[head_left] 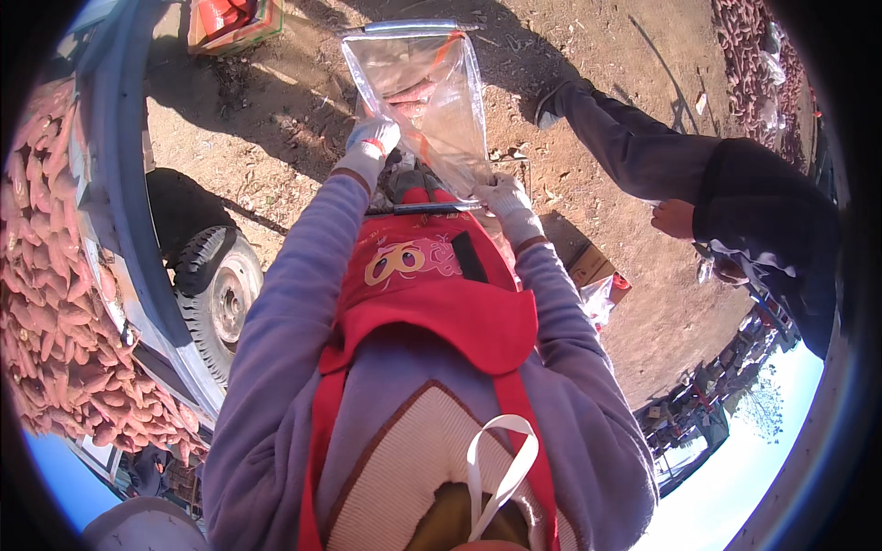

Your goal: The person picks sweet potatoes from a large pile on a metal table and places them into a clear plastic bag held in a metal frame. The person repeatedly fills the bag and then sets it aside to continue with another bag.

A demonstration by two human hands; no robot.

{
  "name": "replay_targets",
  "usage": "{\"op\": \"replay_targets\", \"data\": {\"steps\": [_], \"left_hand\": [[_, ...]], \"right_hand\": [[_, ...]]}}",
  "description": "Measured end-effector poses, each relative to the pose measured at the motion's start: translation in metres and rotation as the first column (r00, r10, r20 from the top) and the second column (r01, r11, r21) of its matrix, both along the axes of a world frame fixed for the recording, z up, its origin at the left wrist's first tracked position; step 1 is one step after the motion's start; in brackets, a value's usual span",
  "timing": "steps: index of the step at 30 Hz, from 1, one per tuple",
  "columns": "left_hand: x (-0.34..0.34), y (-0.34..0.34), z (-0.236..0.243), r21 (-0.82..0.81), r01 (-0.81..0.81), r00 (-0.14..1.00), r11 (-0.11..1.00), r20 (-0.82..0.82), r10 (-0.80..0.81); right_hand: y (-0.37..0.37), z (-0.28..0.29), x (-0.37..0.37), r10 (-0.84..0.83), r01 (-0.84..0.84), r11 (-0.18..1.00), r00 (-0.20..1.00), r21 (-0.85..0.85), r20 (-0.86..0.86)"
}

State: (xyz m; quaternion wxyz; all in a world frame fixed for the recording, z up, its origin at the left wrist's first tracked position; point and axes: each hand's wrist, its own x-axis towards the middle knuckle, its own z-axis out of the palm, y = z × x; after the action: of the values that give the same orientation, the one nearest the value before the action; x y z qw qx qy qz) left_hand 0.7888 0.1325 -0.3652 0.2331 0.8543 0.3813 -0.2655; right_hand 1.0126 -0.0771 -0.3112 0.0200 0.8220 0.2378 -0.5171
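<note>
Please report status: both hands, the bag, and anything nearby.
Left hand closed on clear bag, left edge; right hand at near right corner, grip unclear. Reddish tubers showing through it. Another person on the right.

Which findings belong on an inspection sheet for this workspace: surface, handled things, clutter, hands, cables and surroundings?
Surface: brown ground, littered with small debris.
Handled things: clear plastic bag, reddish pieces visible through it.
Clutter: open carton with red contents, upper left; another carton, right.
Hands: both gloved; left hand closed on the bag's left edge; right hand at its near right corner, grip unclear.
Cables: nothing seen.
Surroundings: heap of reddish tubers and wheel, left; person in dark clothing, right.
</note>
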Motion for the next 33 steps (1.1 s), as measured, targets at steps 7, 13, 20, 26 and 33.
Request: {"op": "replay_targets", "data": {"steps": [7, 13, 20, 26, 33], "left_hand": [[-0.048, -0.022, 0.077, -0.641, -0.767, 0.302, -0.015, -0.382, 0.873], [-0.063, -0.027, 0.105, -0.543, -0.799, 0.468, 0.259, -0.291, 0.835], [-0.075, -0.032, 0.126, -0.491, -0.735, 0.624, 0.468, -0.22, 0.749], [-0.066, -0.022, 0.139, -0.425, -0.635, 0.772, 0.645, -0.381, 0.509], [-0.076, -0.041, 0.121, -0.537, -0.724, 0.652, 0.432, -0.331, 0.682]], "right_hand": [[-0.005, -0.016, -0.006, 0.005, -0.015, 0.99, 0.998, 0.143, 0.069], [0.008, 0.012, -0.013, -0.039, 0.047, 0.998, 0.974, 0.032, -0.223], [-0.002, 0.01, -0.019, -0.23, 0.25, 0.968, 0.912, 0.016, -0.341], [-0.018, -0.026, -0.013, -0.084, 0.088, 0.996, 0.982, 0.018, -0.172], [-0.007, 0.006, -0.02, -0.236, 0.252, 0.967, 0.929, 0.024, -0.284]]}}
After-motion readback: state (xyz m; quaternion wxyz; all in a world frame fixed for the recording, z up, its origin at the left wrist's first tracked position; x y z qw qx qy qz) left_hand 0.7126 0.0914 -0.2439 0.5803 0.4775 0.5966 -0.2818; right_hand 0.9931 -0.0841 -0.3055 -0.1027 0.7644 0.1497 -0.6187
